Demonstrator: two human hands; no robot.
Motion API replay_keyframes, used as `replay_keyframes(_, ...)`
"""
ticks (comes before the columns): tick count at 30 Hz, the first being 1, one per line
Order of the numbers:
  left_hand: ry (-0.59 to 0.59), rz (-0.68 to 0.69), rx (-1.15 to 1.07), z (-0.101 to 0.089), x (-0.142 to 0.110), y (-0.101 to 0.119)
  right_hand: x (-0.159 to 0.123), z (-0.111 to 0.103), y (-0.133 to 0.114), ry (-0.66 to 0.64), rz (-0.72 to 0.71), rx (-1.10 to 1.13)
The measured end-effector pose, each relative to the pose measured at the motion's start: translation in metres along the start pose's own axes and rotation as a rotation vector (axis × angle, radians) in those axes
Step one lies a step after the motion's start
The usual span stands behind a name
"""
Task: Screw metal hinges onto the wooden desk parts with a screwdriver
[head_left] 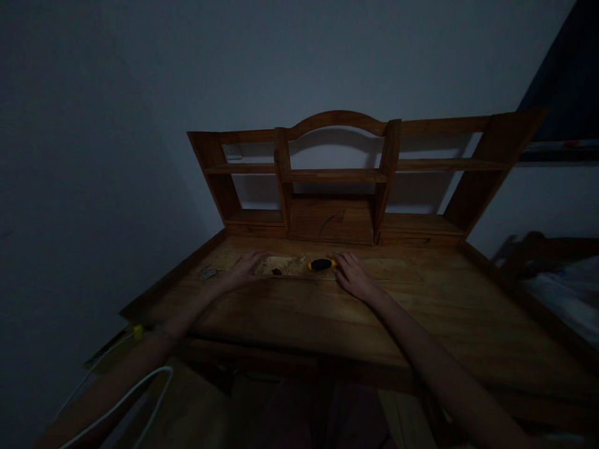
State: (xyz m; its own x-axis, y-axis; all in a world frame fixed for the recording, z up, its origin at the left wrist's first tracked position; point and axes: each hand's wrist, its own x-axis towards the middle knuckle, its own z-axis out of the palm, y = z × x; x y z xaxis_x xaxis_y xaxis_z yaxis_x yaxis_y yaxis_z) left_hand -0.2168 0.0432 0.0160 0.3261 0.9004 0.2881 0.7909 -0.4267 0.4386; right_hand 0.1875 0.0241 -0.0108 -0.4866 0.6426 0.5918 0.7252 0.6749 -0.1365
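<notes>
A tool with a black and yellow handle lies crosswise on a long, pale, worn strip in the desktop. My right hand is at the handle's right end, fingers on the far side and thumb on the near side. Whatever part of the tool continues under that hand is hidden, so its exact kind does not show. My left hand rests at the strip's left end, fingers and thumb apart, holding nothing. Between the hands, a small dark brown piece lies on the strip, among light crumb-like bits.
A wooden shelf unit stands along the desk's back edge. Small greyish items lie left of my left hand. A white cable loops at lower left near a yellow object. Raised edges border the desktop. The room is dim.
</notes>
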Motion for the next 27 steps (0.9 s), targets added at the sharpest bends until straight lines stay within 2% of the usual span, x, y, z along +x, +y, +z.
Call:
replay_keyframes(2,-0.130,0.122,0.018,0.020,0.021,0.014,0.002,-0.003,-0.002,-0.017,-0.031,-0.038)
replay_keyframes(6,-0.222,0.189,0.031,0.051,0.050,0.038,0.002,-0.004,-0.004,-0.034,-0.087,-0.119)
replay_keyframes(11,-0.181,0.211,-0.028,0.065,0.062,0.049,0.000,-0.001,-0.004,0.007,-0.103,-0.221)
replay_keyframes(14,-0.133,0.235,-0.024,0.065,0.063,0.051,0.002,-0.011,-0.005,0.062,-0.096,-0.272)
replay_keyframes(17,-0.129,0.235,0.025,0.059,0.060,0.060,0.001,-0.034,-0.007,0.150,-0.061,-0.318)
replay_keyframes(20,-0.109,0.238,0.111,0.043,0.051,0.074,-0.006,-0.065,-0.010,0.273,-0.006,-0.343)
replay_keyframes(24,0.002,0.284,0.243,0.008,0.024,0.083,-0.018,-0.104,-0.013,0.391,0.030,-0.358)
replay_keyframes(27,0.079,0.235,0.308,-0.025,-0.010,0.069,-0.020,-0.121,-0.013,0.414,0.016,-0.363)
